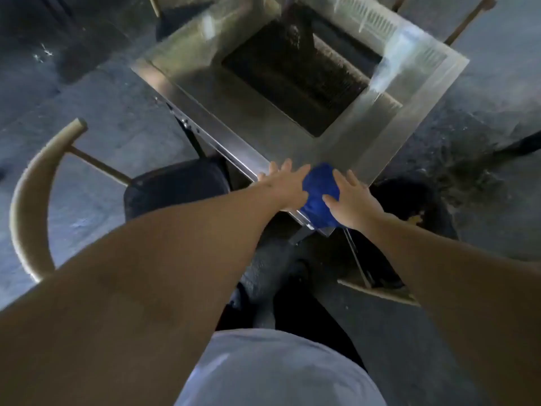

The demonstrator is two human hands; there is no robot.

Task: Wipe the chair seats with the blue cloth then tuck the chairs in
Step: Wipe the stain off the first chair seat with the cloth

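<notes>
A blue cloth [319, 194] lies bunched on the near corner of a shiny metal table [187, 63], partly hanging over its edge. My left hand [285, 183] lies flat beside the cloth's left side, fingers straight and spread on the tabletop. My right hand [349, 197] rests on the cloth's right side with straight fingers. A chair with a dark seat [175, 189] and a curved wooden backrest [32, 206] stands at the left, its seat partly under the table. A second dark chair seat [409, 200] shows at the right, mostly hidden by my right arm.
The tabletop has a dark square recess [301, 71] in its middle. Wooden chair parts show at the far top left [153, 5] and top right [468, 19]. Grey concrete floor [96, 118] surrounds the table. My legs stand below the table corner.
</notes>
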